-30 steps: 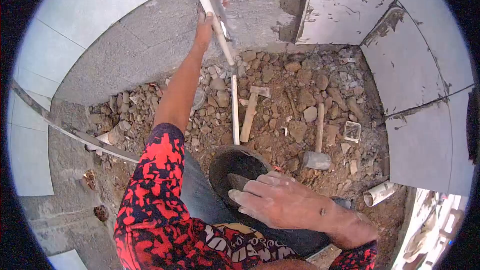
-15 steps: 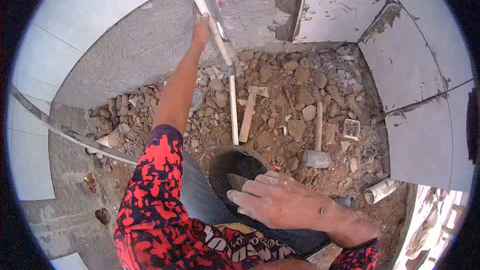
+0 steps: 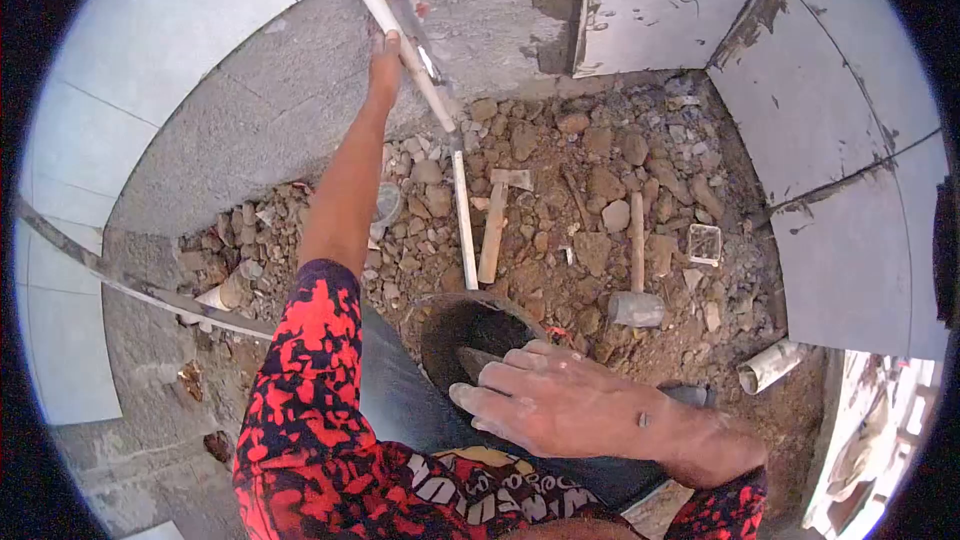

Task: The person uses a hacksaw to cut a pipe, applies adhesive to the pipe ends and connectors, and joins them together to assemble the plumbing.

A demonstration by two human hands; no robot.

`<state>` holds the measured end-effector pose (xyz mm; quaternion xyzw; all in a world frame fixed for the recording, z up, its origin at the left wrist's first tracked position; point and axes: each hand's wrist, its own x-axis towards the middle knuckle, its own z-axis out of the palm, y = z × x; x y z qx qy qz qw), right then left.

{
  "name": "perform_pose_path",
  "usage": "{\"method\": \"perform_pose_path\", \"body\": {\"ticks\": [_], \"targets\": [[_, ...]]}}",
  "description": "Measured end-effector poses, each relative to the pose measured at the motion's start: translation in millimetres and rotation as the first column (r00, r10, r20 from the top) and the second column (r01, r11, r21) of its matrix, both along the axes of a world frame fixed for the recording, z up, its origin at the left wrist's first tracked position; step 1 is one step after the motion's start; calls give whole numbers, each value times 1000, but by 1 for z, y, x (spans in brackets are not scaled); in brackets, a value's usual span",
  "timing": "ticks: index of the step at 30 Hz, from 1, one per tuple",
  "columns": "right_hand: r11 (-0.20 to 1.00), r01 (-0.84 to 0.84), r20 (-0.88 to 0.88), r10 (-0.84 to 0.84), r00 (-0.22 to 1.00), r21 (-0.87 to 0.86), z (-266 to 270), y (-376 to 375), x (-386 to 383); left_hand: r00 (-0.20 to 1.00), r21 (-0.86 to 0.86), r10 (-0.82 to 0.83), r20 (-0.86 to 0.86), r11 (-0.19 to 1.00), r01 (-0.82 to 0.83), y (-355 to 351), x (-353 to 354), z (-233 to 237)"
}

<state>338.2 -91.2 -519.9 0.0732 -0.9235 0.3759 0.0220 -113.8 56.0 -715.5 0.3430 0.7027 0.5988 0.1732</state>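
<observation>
High on the grey wall, my left hand (image 3: 383,70) is closed against a white plastic pipe (image 3: 400,35) that slants down from the top. A shiny flat strip (image 3: 425,58) shows just behind the pipe. My right hand (image 3: 545,395), coated in pale dust, is closed above a black bucket (image 3: 437,335) between my legs. From under its fingers a dark pointed trowel blade (image 3: 478,362) reaches into the bucket; the handle is hidden by the hand. Dark material lies inside the bucket.
Rubble (image 3: 590,170) covers the ground. On it lie a hatchet (image 3: 495,225), a rubber mallet (image 3: 637,308), a thin white pipe (image 3: 465,220) and a clear square box (image 3: 704,244). A pipe offcut (image 3: 772,368) rests right. White tiles (image 3: 840,270) line the walls; a long strip (image 3: 150,280) crosses left.
The view has shifted slightly, so the wall and pipe appear a little farther up and left. Both hands keep nearly the same positions.
</observation>
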Motion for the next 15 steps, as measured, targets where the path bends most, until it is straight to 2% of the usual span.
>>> {"method": "perform_pose_path", "body": {"ticks": [3, 5, 7, 9, 10, 12, 14, 15], "targets": [[999, 14, -13, -15, 1000, -34, -1, 0, 1, 999, 47, -31, 44, 998, 29, -10, 24, 20], [999, 17, 3, -17, 1000, -38, 0, 2, 1, 999, 149, -18, -31, 989, 22, -11, 28, 21], [999, 25, 20, -24, 1000, -32, -4, 3, 2, 999, 163, -16, -36, 986, 21, -11, 24, 18], [998, 46, -109, -49, 993, -35, -13, 2, 2, 999, 176, -2, -40, 984, 9, -6, 25, 19], [998, 52, -105, -56, 993, -39, -12, 4, 2, 999, 155, 19, -43, 988, -12, -8, 26, 22], [999, -1, 35, 3, 999, -53, -6, 7, 0, 997, 109, 55, -45, 993, -50, -15, 23, 22], [998, -6, 32, 8, 999, -70, -6, 9, 1, 999, 193, 9, -50, 981, 1, -14, 12, 22], [998, 1, 32, 1, 999, -67, -6, 10, 0, 998, 181, 17, -53, 983, -7, -17, 11, 25]]}}
